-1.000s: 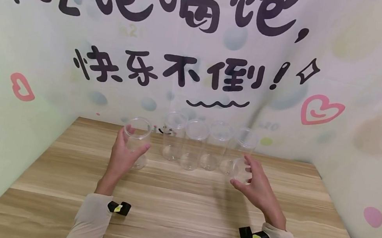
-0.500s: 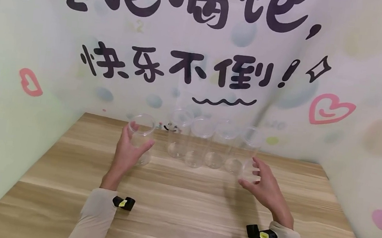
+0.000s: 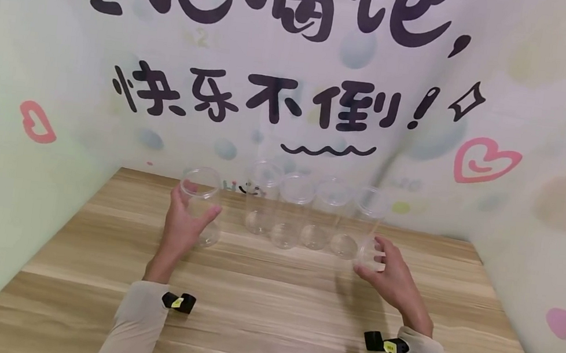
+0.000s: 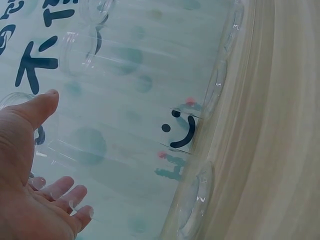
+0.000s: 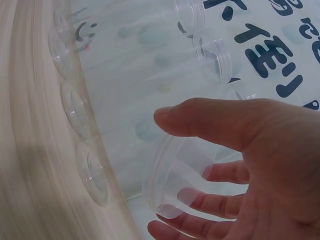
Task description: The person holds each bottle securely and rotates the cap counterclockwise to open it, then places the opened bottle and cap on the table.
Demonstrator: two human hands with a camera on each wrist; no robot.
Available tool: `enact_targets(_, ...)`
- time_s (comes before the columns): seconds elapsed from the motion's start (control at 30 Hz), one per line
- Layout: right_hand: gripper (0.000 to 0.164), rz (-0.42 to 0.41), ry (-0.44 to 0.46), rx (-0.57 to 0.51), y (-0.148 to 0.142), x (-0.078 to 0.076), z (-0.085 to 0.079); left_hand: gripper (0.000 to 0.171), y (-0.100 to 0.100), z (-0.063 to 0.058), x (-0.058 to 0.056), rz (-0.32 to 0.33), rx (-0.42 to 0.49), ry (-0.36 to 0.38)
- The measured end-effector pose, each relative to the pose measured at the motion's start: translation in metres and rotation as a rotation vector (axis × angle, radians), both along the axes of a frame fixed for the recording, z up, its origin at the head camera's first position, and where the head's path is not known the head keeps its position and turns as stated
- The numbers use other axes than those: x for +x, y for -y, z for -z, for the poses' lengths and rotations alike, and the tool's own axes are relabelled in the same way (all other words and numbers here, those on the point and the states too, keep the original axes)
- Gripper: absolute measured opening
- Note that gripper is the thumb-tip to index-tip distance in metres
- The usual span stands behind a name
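Note:
At the left of the head view my left hand (image 3: 183, 224) grips an upright clear plastic jar (image 3: 200, 199), thumb on the near side and fingers behind. The base of that jar (image 4: 196, 207) shows in the left wrist view, near the wooden tabletop. On the right, my right hand (image 3: 391, 277) holds a short clear plastic cup (image 5: 172, 172) by its side. Its wide rim points away from the palm, and the fingers show partly through it. Between the hands stand several tall clear jars (image 3: 290, 215) in a row. The cup is beside the rightmost jar (image 3: 362, 220).
Behind the jars rises a wall sheet (image 3: 245, 137) printed with large black characters, hearts and pale dots. The wood-grain table (image 3: 256, 319) runs toward me in front of the row. Printed walls border it left and right. A black wrist mount (image 3: 178, 302) sits on each sleeve.
My left hand has edged left with its jar, widening the gap to the row. The right hand has shifted a little right with the cup. The head view also moved slightly.

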State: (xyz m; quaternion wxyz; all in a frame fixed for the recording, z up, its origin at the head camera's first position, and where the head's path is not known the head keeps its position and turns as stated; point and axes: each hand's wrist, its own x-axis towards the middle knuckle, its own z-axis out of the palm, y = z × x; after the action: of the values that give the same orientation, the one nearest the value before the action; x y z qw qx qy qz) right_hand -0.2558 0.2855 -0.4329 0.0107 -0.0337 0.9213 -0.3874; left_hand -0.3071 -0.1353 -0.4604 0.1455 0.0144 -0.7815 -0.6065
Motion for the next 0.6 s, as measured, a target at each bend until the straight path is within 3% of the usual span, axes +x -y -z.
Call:
enact_targets(0.37, 0.083, 0.009, 0.028, -0.046, -0.0040, -0.0016, 0.0038, 0.097, 0.0010, 0.0004, -0.0004, -0.001, 0.019, -0.047)
enact_targets(0.6, 0.086, 0.017, 0.073, -0.050, -0.0047, -0.0002, 0.0063, 0.098, 0.0016, -0.0004, 0.0025, 0.014, 0.019, -0.033)
